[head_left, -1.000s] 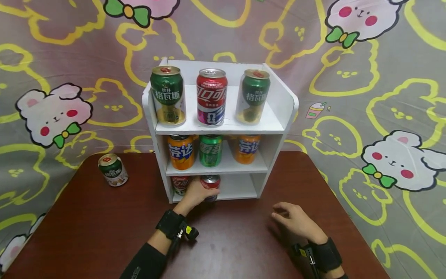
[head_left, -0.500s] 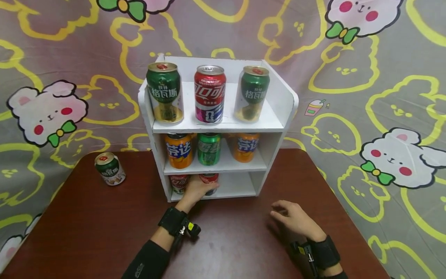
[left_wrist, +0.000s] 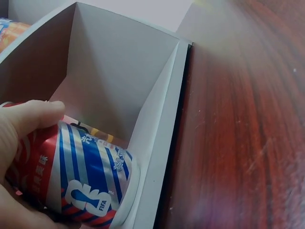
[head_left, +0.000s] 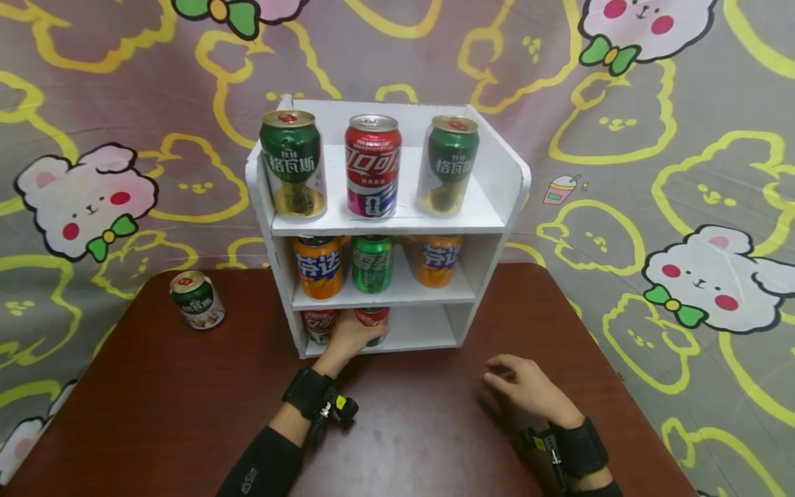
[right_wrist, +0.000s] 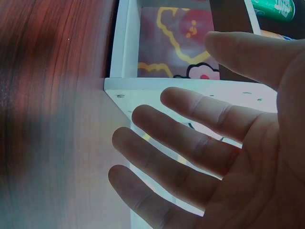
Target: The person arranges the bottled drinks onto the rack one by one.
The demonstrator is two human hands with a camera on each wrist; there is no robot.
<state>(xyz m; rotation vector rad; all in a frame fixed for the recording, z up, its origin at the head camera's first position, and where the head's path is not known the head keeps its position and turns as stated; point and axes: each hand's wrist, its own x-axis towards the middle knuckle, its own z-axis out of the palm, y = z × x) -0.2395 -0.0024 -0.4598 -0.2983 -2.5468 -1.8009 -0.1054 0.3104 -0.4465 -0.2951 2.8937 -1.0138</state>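
Note:
My left hand (head_left: 350, 339) reaches into the bottom level of the white shelf (head_left: 388, 228) and grips a red cola can (head_left: 371, 317). In the left wrist view the thumb and fingers wrap this cola can (left_wrist: 93, 174), whose base sits on the shelf board near its front edge. To its left stands another red can (head_left: 319, 326), partly hidden by the hand. Over the table's right side hovers my right hand (head_left: 528, 388), holding nothing. Its fingers (right_wrist: 176, 119) are spread and relaxed in the right wrist view, in front of the shelf's side.
On the top level stand two green kvass cans (head_left: 293, 166) (head_left: 448, 166) with a red cola can (head_left: 373, 166) between them. The middle level bears two orange cans (head_left: 319, 268) (head_left: 438, 261) and a green can (head_left: 373, 264). Another green-and-white can (head_left: 197, 301) stands on the brown table (head_left: 155, 400), left.
The cola can in my left hand has gone slightly deeper into the bottom level, its top now partly under the middle board. My right hand stays nearly still. The view has shifted a little.

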